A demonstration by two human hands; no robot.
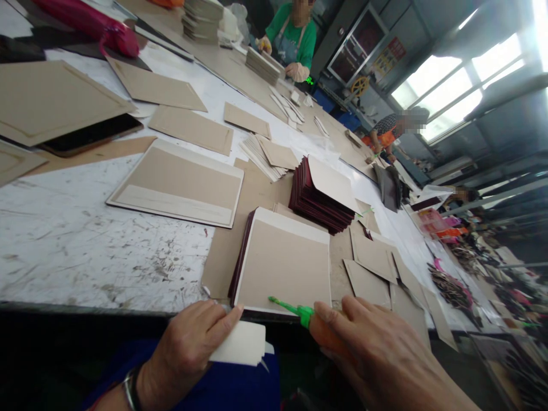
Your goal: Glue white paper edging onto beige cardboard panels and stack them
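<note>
My left hand (pixel 188 348) is closed on a small white folded paper piece (pixel 242 344) just below the table's front edge. My right hand (pixel 377 348) grips an orange-handled tool with a green tip (pixel 299 312); the tip rests on the near edge of a stack of board covers (pixel 282 262) with white borders and dark red undersides. That stack lies right in front of both hands.
A second open cover (pixel 180 182) lies to the left. A dark red stack (pixel 321 197) and loose grey boards (pixel 372 257) sit behind and right. A phone (pixel 89 134) lies far left. Other people work along the long table (pixel 64 240).
</note>
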